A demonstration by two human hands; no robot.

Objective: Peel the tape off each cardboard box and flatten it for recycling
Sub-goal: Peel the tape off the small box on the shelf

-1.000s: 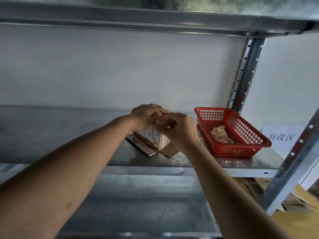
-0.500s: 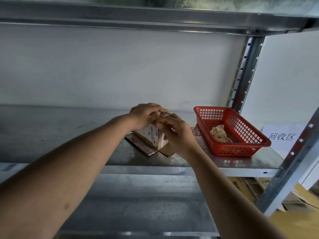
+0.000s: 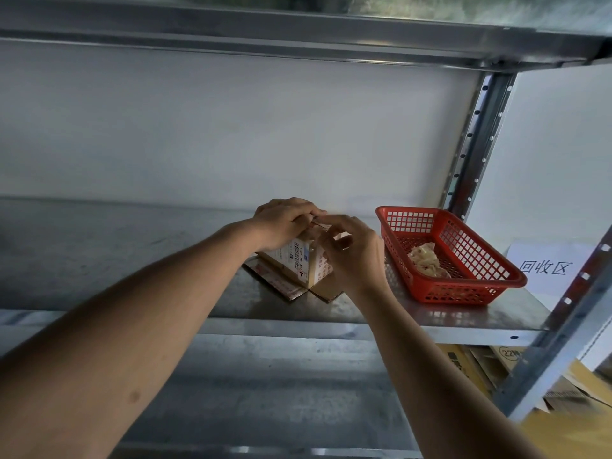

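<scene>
Both your hands are up on the small brown cardboard box with the white barcode label, which sits on the grey metal shelf, just left of the red plastic mesh basket. Your left hand is curled over the box's top, gripping it. Your right hand has its thumb and fingers pinched together at the top edge; looks like it's on the tape, but it's too small to tell for sure. The box's bottom flaps are splayed flat on the shelf. A crumpled wad of peeled tape lies inside the basket, and a white paper sign sits beside it.
</scene>
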